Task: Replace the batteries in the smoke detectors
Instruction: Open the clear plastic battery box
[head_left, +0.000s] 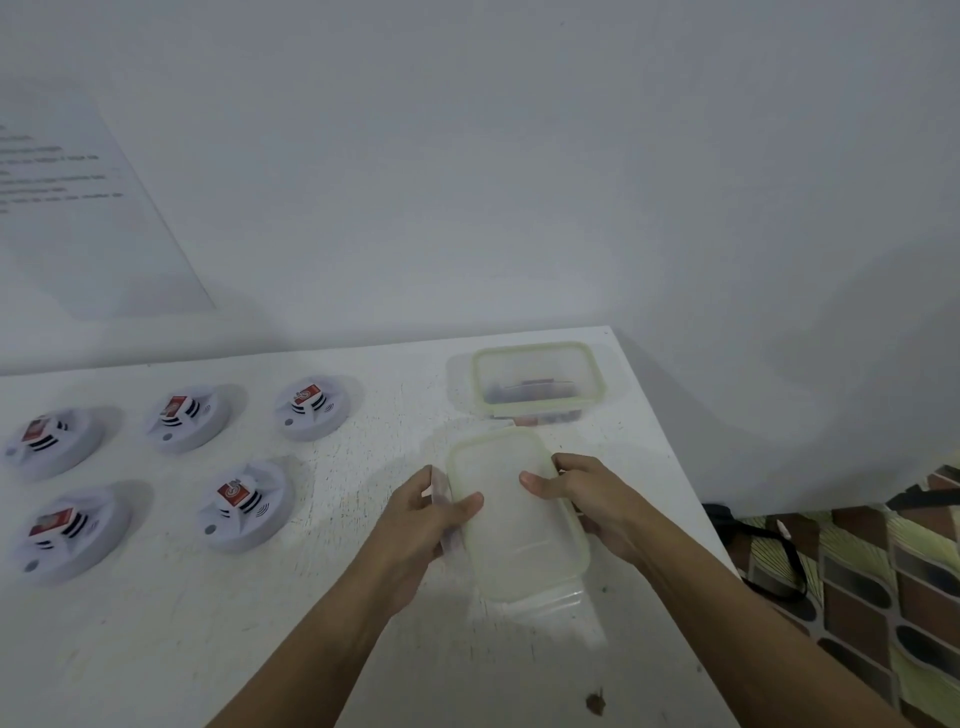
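- Both hands are on a lidded plastic box (514, 525), roughly 5 o'clock from the middle of the view. The left hand (431, 519) grips its left side and the right hand (587, 499) its right side, thumbs on the lid.
- A second box (540, 406), no lid, sits just past it at 12 o'clock (contents too blurry to tell).
- Five smoke detectors (244, 506) sit out at 9 o'clock on the white table (260, 623), each with a red battery (231, 491) on top.

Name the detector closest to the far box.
The right-hand detector in the back row of three, next to the far box. The other four lie farther left, and the front two sit nearer the person.
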